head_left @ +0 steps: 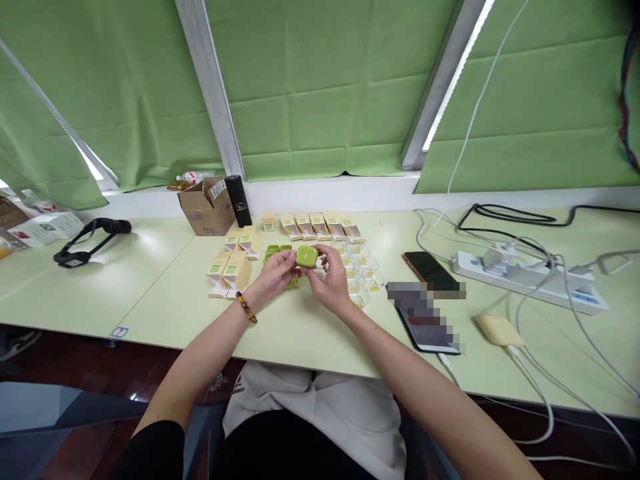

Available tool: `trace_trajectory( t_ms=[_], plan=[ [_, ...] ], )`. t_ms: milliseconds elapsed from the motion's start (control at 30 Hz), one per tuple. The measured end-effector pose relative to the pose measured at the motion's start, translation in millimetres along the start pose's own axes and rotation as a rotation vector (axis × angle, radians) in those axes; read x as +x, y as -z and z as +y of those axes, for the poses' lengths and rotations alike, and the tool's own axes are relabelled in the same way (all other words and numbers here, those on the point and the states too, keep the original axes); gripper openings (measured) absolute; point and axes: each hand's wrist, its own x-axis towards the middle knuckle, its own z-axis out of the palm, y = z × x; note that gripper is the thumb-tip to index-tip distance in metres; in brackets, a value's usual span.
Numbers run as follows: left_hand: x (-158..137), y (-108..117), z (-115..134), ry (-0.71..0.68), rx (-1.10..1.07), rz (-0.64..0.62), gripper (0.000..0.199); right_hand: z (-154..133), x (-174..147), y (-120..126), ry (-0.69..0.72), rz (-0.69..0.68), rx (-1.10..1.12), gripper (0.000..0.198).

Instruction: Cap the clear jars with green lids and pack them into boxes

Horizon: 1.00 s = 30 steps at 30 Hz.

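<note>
Between both hands, above the table, is a small green square case (307,256) with rounded corners. My left hand (276,275) pinches its left side, with a beaded bracelet on that wrist. My right hand (331,275) grips the right side with thumb and fingers. Behind and below the hands, more green pieces (279,249) lie on the table, partly covered by my fingers. To the right of my right hand are several clear plastic pieces (369,273) with yellowish spots. Small cream boxes (237,272) with green labels stand to the left, some with flaps open.
Cream boxes (320,227) line the back, near an open cardboard box (206,207) and a black cylinder (239,201). Two phones (425,320), a power strip (530,280), a yellowish charger (499,330) and loose cables occupy the right. A black headset (93,240) lies far left.
</note>
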Motion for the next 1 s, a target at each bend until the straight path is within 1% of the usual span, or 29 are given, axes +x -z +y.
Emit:
trace_trajectory(
  t_ms=[133, 200, 233, 300, 367, 433, 500, 567, 633, 700, 733, 800, 833, 900, 933, 1000],
  plan=[
    [-0.1, 4.6, -7.0, -0.010, 0.036, 0.012, 0.053, -2.0, -1.2, -6.0, -0.098, -0.016, 0.183, 0.041],
    [-1.6, 6.7, -9.1, -0.019, 0.099, 0.031, 0.052, -2.5, -0.6, -8.2, -0.140, -0.028, 0.302, 0.042],
    [-2.7, 7.7, -9.2, -0.045, 0.155, 0.052, 0.051, -2.4, 0.2, -8.9, -0.162, -0.031, 0.358, 0.043],
    [-6.0, 9.8, -7.1, -0.169, 0.337, 0.116, 0.047, -1.4, 2.2, -9.3, -0.210, -0.034, 0.444, 0.045],
    [-10.4, 11.9, -2.1, -0.352, 0.600, 0.176, 0.044, 0.0, 4.2, -8.6, -0.251, -0.024, 0.487, 0.048],
    [-14.9, 13.6, 3.8, -0.504, 0.885, 0.192, 0.048, 0.9, 5.3, -7.5, -0.267, -0.004, 0.471, 0.047],
    [-18.4, 14.4, 8.3, -0.586, 1.096, 0.171, 0.050, 0.7, 5.1, -6.6, -0.266, 0.001, 0.395, 0.046],
    [-19.8, 14.2, 9.9, -0.618, 1.184, 0.140, 0.044, -0.7, 4.2, -6.0, -0.263, -0.019, 0.302, 0.045],
    [-18.9, 13.9, 8.8, -0.618, 1.166, 0.110, 0.036, -2.6, 3.4, -5.3, -0.259, -0.047, 0.243, 0.045],
    [-16.1, 15.1, 6.1, -0.583, 1.060, 0.102, 0.035, -4.1, 3.1, -3.4, -0.240, -0.070, 0.229, 0.043],
    [-14.2, 16.8, 4.5, -0.550, 0.972, 0.109, 0.037, -4.4, 3.3, -2.0, -0.223, -0.074, 0.225, 0.042],
    [-9.7, 22.1, 1.5, -0.443, 0.749, 0.130, 0.048, -3.8, 4.1, 2.0, -0.172, -0.058, 0.181, 0.036],
    [-7.4, 25.4, 0.3, -0.379, 0.631, 0.139, 0.056, -2.9, 4.4, 4.2, -0.140, -0.044, 0.126, 0.030],
    [-3.4, 31.7, -1.0, -0.266, 0.444, 0.145, 0.070, -0.4, 4.5, 8.1, -0.067, -0.048, -0.053, 0.015],
    [-1.9, 34.0, -1.1, -0.232, 0.383, 0.150, 0.075, 0.9, 4.0, 9.3, -0.028, -0.079, -0.163, 0.010],
    [0.0, 36.0, -0.1, -0.213, 0.319, 0.170, 0.077, 3.1, 1.7, 9.8, 0.055, -0.184, -0.369, 0.009]
  ],
)
